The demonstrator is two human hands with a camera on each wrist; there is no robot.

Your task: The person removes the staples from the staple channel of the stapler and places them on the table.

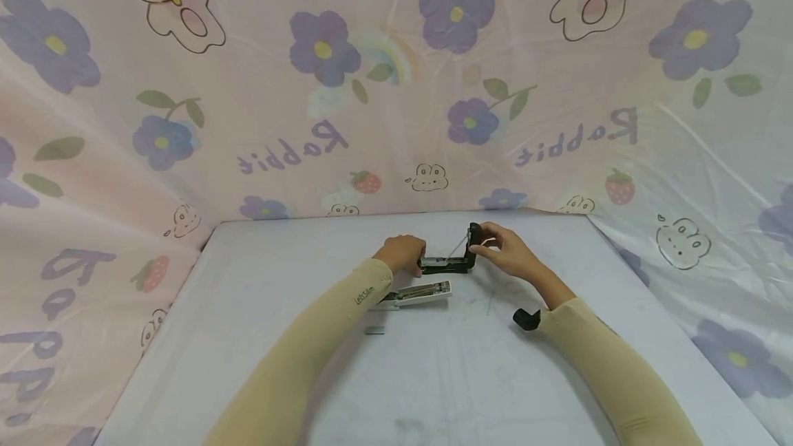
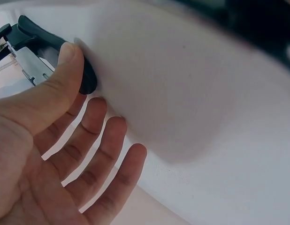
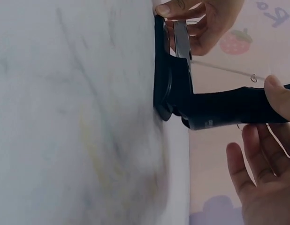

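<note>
A black stapler (image 1: 445, 268) lies on the table with its top arm swung up roughly upright, so its metal magazine shows. My left hand (image 1: 401, 254) pinches the end of the base between thumb and forefinger; the other fingers are spread loosely in the left wrist view, beside the black base (image 2: 90, 77). The raised top arm (image 3: 225, 108) is pinched by my right hand (image 1: 509, 253) between thumb and fingers. A thin metal rod runs slantwise from the arm to the magazine. Nearer to me lies a white stapler (image 1: 424, 292), its inside showing, partly hidden by my left sleeve.
A short strip of staples (image 1: 374, 330) lies on the white table (image 1: 471, 377) in front of the white stapler. A black device (image 1: 526, 320) sits at my right wrist. Patterned cloth (image 1: 396, 122) hangs behind the table and along both sides.
</note>
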